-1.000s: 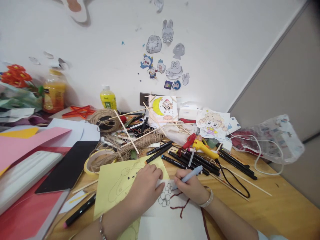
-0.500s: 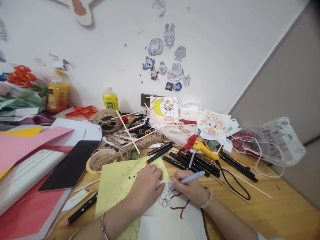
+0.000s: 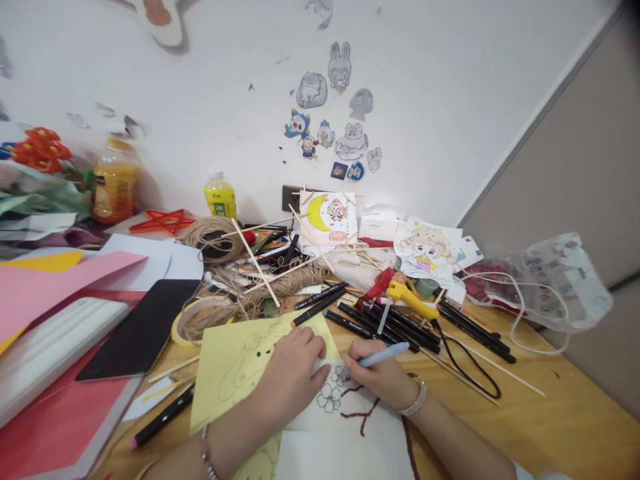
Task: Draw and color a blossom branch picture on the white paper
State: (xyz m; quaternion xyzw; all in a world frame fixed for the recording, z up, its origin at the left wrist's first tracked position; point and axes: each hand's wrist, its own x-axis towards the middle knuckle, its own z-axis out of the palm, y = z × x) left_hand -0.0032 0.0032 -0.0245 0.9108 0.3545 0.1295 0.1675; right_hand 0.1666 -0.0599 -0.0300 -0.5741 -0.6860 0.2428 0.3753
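A white sheet with outlined flowers and dark red branches lies at the front of the table, partly over a yellow sheet with a pencil drawing. My right hand is closed around a light blue pen, its tip down by the upper flower, mostly hidden by the fingers. Resting on the sheets left of the flowers is my left hand, fingers bent, thumb apart from them, holding nothing visible.
Black markers, a yellow glue gun and its cord lie behind my right hand. Twine, wooden sticks and a tape roll sit further left, beside a black tablet. Two bottles stand by the wall.
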